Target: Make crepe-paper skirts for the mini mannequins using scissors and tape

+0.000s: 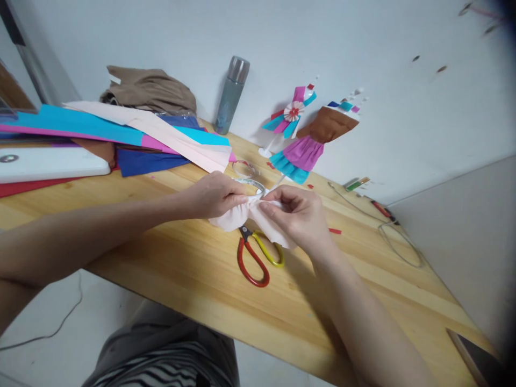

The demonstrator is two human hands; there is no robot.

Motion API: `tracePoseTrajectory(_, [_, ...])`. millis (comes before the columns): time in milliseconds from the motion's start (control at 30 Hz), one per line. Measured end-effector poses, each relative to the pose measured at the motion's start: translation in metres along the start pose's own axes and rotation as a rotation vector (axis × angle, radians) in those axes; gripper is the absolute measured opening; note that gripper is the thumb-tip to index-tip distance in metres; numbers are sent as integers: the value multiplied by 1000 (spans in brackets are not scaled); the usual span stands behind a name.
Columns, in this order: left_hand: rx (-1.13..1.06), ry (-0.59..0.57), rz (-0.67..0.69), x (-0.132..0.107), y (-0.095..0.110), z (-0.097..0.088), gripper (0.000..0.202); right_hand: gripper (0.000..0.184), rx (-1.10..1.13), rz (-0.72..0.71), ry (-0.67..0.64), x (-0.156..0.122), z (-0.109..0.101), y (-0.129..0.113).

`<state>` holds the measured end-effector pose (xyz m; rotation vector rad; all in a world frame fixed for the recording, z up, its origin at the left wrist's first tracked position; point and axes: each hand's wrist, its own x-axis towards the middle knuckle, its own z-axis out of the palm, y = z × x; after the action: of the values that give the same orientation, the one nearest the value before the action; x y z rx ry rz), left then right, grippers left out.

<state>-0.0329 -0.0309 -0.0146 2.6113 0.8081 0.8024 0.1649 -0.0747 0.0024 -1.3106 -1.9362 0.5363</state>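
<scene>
Above the wooden table, a strip of pale pink crepe paper (pixel 272 223) is pinched between both hands, gathered in folds along its upper edge. My left hand (pixel 220 196) is closed on its left part, thumb on top. Against those fingers sits a pale ring (pixel 260 188), which looks like a tape roll; part of it is hidden. My right hand (pixel 296 212) pinches the paper's gathered edge with thumb and forefinger. Below the paper lie scissors (pixel 253 255) with one red and one yellow handle, their blades mostly covered.
A clear ring (pixel 244 168) lies behind my hands. Two small paper dresses (pixel 308 153) on stands and a bottle (pixel 233 94) stand near the wall. Coloured crepe sheets (pixel 121 131) and a white device (pixel 52 164) fill the left. A cable (pixel 387 236) runs along the right.
</scene>
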Motion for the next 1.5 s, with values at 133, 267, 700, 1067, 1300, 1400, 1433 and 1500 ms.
tracePoseTrajectory(133, [-1, -6, 1, 0, 0, 0, 33, 12, -49, -8, 32, 2, 0, 1])
tracePoseTrajectory(267, [-7, -2, 2, 0, 1, 1, 33, 12, -27, 7, 36, 2, -1, 0])
tracePoseTrajectory(700, [-43, -31, -12, -1, 3, -1, 32, 16, 86, 60, 11, 3, 1, 4])
tracePoseTrajectory(1067, [-13, -82, 62, -1, 1, -2, 33, 20, 116, 112, -18, 2, 3, 3])
tracePoseTrajectory(1300, [85, -129, 139, -1, -5, -3, 37, 21, 221, 134, -99, 1, 4, 2])
tracePoseTrajectory(1400, [82, -86, 99, 0, -6, -5, 31, 10, 298, 187, -163, 2, 4, 6])
tracePoseTrajectory(1433, [55, -24, 69, 1, -7, -6, 28, 12, 346, 225, -139, 3, 4, 7])
tracePoseTrajectory(1500, [-48, 155, -28, 4, -9, -8, 37, 15, 465, 302, -33, 5, 6, 10])
